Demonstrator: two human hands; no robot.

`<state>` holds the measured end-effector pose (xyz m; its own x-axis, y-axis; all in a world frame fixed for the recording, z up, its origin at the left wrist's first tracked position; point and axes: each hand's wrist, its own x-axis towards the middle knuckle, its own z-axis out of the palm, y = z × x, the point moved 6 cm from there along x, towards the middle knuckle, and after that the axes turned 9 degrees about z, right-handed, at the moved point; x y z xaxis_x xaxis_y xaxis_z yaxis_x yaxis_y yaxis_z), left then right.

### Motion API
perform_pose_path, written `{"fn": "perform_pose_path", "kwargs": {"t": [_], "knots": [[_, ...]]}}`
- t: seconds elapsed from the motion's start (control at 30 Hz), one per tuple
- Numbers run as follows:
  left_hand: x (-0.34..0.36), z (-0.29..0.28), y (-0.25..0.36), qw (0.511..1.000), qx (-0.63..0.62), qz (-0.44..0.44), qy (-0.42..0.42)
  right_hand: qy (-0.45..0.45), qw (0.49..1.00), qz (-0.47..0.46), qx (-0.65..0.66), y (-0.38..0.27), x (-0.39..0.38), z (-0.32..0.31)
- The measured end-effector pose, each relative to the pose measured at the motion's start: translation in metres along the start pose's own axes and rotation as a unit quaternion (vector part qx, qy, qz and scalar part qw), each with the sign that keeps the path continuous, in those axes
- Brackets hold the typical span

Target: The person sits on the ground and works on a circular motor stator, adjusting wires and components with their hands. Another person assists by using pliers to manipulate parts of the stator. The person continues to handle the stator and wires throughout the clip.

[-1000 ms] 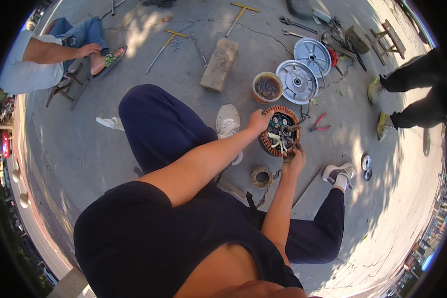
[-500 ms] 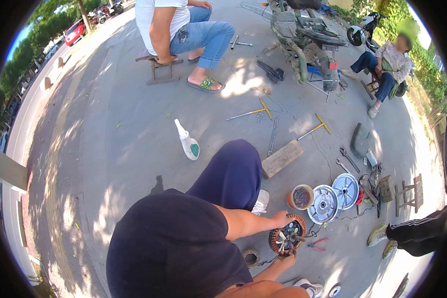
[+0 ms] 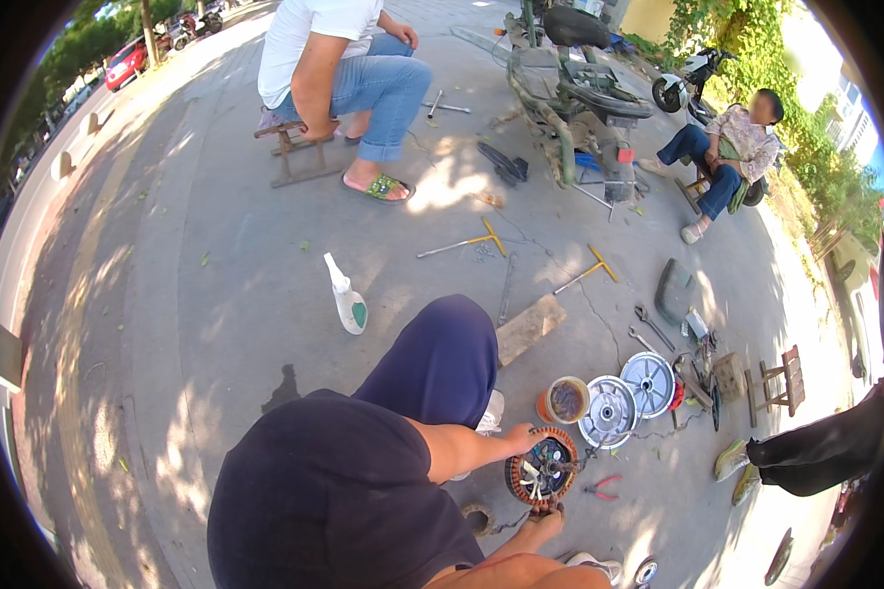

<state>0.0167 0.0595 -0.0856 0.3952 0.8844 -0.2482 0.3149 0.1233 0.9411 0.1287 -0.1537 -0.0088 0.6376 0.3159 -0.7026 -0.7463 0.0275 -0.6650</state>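
Motor stator (image 3: pixel 542 467) with copper windings is between my two hands, in front of my bent knee, its open face with the wires turned up to me. In the head view, my left hand (image 3: pixel 524 440) is grasping its upper rim, and my right hand (image 3: pixel 547 517) grasps the lower edge, with dark fingertips; how strongly I press, I cannot tell. Compared with one second ago, my view has swung up and to the left, so the stripped scooter (image 3: pixel 572 108) has come into sight and the spray bottle (image 3: pixel 347 300) shows whole. The stator stays in the same two-handed hold, so the work itself seems not advanced. Near it stand the bucket (image 3: pixel 545 405), the silver wheel cover (image 3: pixel 595 420) and the red-handled pliers (image 3: pixel 599 489).
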Motion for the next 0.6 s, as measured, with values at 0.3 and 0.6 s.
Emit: {"fn": "perform_pose_path", "kwargs": {"t": [0.3, 0.6], "knots": [[-0.005, -0.018, 0.027, 1.0, 0.012, 0.011, -0.02, 0.013, 0.997, 0.026, 0.073, 0.016, 0.005, 0.008], [-0.007, -0.008, 0.029, 0.999, -0.041, 0.021, -0.018, -0.018, 0.976, 0.026, 0.218, 0.028, 0.019, 0.004]]}}
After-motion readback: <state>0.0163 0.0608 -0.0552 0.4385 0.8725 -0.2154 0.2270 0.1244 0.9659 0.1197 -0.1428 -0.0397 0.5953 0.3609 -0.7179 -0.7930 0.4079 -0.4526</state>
